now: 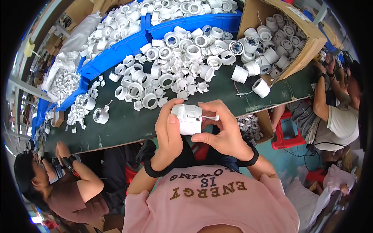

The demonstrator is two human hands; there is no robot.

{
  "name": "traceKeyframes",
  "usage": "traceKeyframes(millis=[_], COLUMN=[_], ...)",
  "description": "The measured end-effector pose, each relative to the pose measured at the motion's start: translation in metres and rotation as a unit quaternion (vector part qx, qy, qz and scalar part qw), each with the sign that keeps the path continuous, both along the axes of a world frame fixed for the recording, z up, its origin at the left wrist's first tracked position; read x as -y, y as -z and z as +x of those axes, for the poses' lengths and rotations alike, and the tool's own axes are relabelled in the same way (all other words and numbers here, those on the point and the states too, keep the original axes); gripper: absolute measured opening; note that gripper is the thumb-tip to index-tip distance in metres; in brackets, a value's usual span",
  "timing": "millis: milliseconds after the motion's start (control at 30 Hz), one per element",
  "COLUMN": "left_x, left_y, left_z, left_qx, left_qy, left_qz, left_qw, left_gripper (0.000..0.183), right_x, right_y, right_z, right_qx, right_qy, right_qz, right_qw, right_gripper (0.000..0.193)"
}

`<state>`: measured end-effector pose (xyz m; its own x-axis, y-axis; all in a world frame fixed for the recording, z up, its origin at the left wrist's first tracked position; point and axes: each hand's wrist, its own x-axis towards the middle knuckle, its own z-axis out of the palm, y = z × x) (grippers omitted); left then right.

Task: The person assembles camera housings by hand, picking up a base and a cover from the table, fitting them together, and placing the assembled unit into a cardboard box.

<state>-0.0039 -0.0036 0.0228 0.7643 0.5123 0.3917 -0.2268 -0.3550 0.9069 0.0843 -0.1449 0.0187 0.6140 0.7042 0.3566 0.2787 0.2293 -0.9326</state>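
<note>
My left hand (169,128) and my right hand (226,135) are both closed on a white plastic housing (187,119), held up just over the table's near edge. The housing is cylindrical, with a boxy, stepped part facing up. A short white wire with a small connector (216,117) sticks out on its right, next to my right fingers. My left thumb lies on the left side of the housing; my right thumb presses near its lower right edge. The far side of the housing, under my fingers, is hidden.
White plastic rings (150,101) and small clips (184,86) lie heaped on the dark green table (128,123). Blue bins (116,52) line the far side. A cardboard box (299,58) of finished-looking housings stands right. Co-workers sit on both sides.
</note>
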Motion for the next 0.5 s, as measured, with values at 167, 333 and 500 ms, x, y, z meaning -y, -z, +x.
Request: traceKeyframes(millis=[167, 333, 500], left_x=[-0.001, -0.018, -0.018], left_y=[0.004, 0.000, 0.010], left_z=[-0.012, -0.013, -0.021], left_qx=[0.020, -0.042, -0.119], left_qy=[0.019, 0.017, 0.015], left_qz=[0.036, 0.110, -0.037], left_qw=[0.999, 0.993, 0.992], left_gripper=[0.043, 0.042, 0.064], right_x=[-0.002, -0.012, -0.024], right_y=[-0.005, -0.002, -0.004], right_z=[-0.001, -0.004, -0.010], right_qx=[0.058, 0.118, 0.203], right_qy=[-0.023, 0.059, 0.032], right_qz=[-0.005, -0.070, -0.097], right_qw=[0.998, 0.989, 0.974], right_gripper=[0.072, 0.069, 0.061])
